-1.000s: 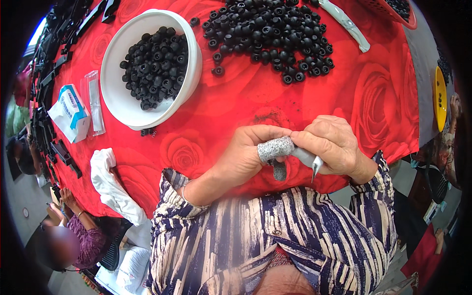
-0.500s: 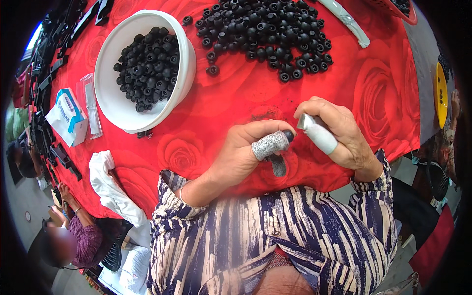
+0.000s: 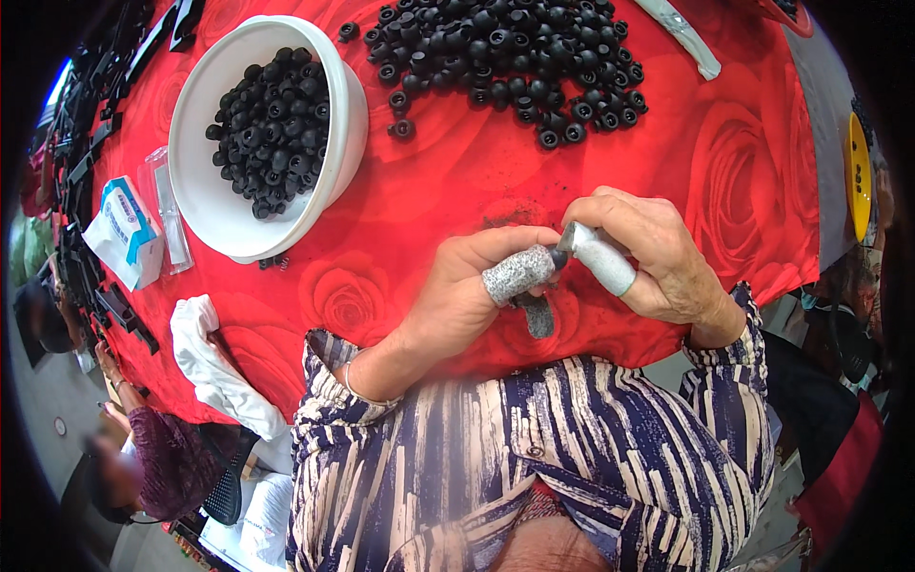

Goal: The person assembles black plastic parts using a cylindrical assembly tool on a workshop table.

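Observation:
My left hand (image 3: 456,294) is closed around a small black rounded part (image 3: 559,257), only a bit of which shows past the fingertips. Grey speckled sleeves (image 3: 518,275) cover two of its fingers. Closed as well, my right hand (image 3: 658,257) grips a small flat metal blade (image 3: 568,235) against a white-wrapped thumb (image 3: 604,263). The blade's end meets the black part, or lies right beside it. Beyond my hands, a loose pile of similar black parts (image 3: 505,57) lies on the red rose-patterned cloth (image 3: 429,181). More black parts (image 3: 272,133) sit in a white tub (image 3: 345,162).
Left of the tub are a clear plastic sleeve (image 3: 170,210) and a white-and-blue packet (image 3: 126,234). A white cloth (image 3: 214,357) hangs at the near left edge. Long black pieces line the far left. Another person (image 3: 167,458) sits at the left; a yellow dish (image 3: 859,176) is at the right.
My right hand has moved left, bringing the blade from a short way off up to the black part. My left hand still holds the part, nearly in place.

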The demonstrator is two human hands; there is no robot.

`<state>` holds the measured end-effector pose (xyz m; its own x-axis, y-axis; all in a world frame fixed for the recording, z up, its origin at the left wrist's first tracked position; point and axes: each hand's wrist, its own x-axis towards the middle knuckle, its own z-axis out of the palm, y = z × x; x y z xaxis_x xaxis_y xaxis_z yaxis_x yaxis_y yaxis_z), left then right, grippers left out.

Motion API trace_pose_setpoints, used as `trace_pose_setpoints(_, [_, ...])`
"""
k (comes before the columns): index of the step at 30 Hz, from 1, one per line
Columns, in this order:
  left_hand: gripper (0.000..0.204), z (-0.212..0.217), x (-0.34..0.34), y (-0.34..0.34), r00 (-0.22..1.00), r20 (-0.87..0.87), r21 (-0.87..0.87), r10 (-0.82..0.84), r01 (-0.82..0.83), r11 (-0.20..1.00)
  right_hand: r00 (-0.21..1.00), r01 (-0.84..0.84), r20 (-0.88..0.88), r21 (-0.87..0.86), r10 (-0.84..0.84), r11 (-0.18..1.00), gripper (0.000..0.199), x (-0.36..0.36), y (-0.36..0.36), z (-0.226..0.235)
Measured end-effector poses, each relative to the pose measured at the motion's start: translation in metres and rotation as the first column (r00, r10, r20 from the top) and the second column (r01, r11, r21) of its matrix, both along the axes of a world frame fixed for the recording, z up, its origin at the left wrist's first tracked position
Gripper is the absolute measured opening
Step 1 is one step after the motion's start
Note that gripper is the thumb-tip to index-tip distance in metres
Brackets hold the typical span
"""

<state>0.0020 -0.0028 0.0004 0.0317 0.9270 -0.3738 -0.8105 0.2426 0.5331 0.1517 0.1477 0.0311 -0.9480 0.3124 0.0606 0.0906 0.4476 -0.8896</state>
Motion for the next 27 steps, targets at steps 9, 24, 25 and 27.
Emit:
trace_pose_setpoints(9, [0.027,-0.002,-0.001,-0.001,0.999,0.001,-0.014,-0.034,0.034,0.999,0.999,-0.030,-0.021,0.015,0.030,0.999,0.023,-0.001,0.002,-0.003])
trace_pose_setpoints(24, [0.023,-0.004,-0.002,0.003,0.993,0.101,-0.083,0.056,-0.048,0.995,0.981,-0.116,-0.157,0.011,0.116,0.993,0.028,0.000,0.004,0.006])
trace_pose_setpoints(25, [0.024,-0.005,-0.003,0.003,0.991,0.106,-0.065,0.080,-0.074,0.995,0.992,-0.033,-0.123,0.027,0.036,0.999,0.032,-0.004,0.007,0.012])
trace_pose_setpoints(27, [0.023,-0.002,-0.001,0.004,0.985,0.153,-0.059,0.078,-0.070,0.996,0.989,0.043,-0.146,0.129,-0.024,0.991,0.037,-0.004,-0.002,0.007])
